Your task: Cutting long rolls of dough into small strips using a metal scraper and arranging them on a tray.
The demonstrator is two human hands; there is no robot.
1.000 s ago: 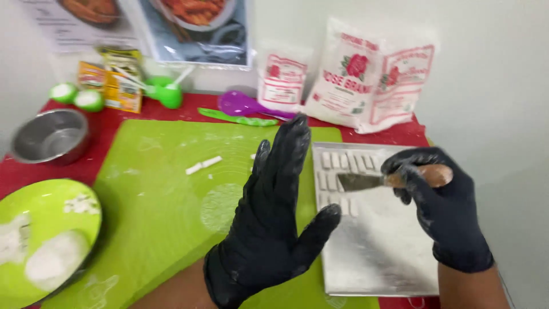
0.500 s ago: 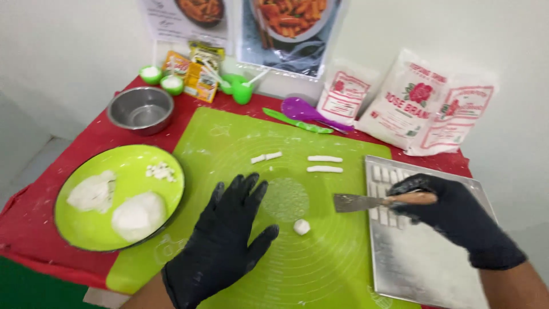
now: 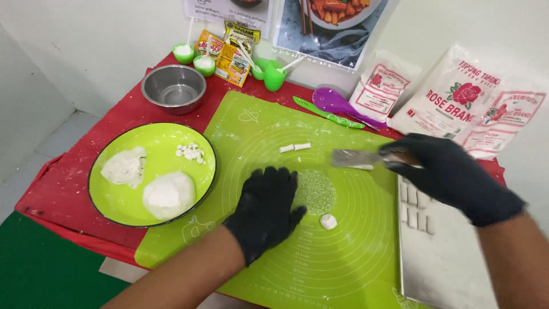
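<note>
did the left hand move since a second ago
Yes. The left hand was raised upright, palm out, above the green mat. Now it lies palm down on the mat, left of the small dough ball.

My one head camera looks steeply down from close above the green mat (image 3: pixel 320 171), facing the wall behind it.

Left hand (image 3: pixel 266 209) flat, palm down; right hand (image 3: pixel 443 171) fisted.

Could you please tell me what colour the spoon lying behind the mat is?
The spoon is purple, seen best in the head view.
</note>
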